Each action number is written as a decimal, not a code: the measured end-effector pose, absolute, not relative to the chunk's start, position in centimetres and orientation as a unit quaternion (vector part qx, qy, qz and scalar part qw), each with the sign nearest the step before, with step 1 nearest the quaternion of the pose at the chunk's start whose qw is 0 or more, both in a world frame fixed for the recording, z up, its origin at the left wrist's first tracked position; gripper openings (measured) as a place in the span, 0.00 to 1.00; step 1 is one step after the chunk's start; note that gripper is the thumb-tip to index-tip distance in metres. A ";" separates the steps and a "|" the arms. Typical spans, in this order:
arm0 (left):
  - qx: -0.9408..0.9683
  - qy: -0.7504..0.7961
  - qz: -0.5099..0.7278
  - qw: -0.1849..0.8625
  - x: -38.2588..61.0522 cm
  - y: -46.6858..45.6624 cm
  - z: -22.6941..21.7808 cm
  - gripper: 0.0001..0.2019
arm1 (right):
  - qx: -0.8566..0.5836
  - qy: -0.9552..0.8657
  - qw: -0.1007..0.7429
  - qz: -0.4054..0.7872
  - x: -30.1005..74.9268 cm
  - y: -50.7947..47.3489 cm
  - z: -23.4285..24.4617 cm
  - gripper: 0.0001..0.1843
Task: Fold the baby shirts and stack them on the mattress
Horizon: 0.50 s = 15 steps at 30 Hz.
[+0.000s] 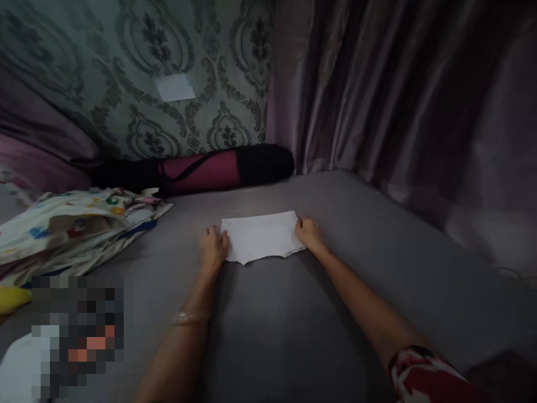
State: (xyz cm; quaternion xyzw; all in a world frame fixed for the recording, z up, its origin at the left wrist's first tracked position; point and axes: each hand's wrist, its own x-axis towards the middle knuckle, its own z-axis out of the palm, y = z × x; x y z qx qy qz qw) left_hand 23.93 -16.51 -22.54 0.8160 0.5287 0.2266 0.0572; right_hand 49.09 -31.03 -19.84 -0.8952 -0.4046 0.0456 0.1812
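Note:
A small white cloth garment lies spread on the grey bed surface, its lower edge slightly uneven with two small points. My left hand is at its left edge, fingers curled and closed on the side of the fabric. At the opposite edge, my right hand pinches the upper right side between thumb and fingers. The cloth looks flat between the two hands. What exact kind of garment it is cannot be made out.
A pile of patterned clothes lies to the left on the grey bed. A long black and maroon bag rests along the patterned wall. Curtains hang at the right. The lower left holds a pixelated patch and something yellow.

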 end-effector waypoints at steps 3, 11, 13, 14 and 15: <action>0.817 0.544 0.171 0.079 23.5 -15.9 -22.1 0.20 | -0.910 -0.372 0.145 0.111 49.9 -32.0 -19.2 0.20; 0.750 0.612 0.024 0.251 24.2 -13.5 -18.8 0.14 | -0.909 -0.339 0.160 0.185 50.7 -31.6 -18.0 0.19; 0.726 0.613 0.033 0.310 24.0 -13.2 -18.5 0.15 | -0.904 -0.336 0.165 0.205 50.9 -31.5 -17.8 0.20; 0.714 0.613 0.038 0.336 23.8 -13.1 -18.5 0.15 | -0.901 -0.337 0.167 0.214 50.9 -31.6 -17.7 0.20; 0.702 0.614 0.046 0.359 23.7 -13.2 -18.4 0.15 | -0.898 -0.341 0.171 0.221 50.9 -31.6 -17.6 0.20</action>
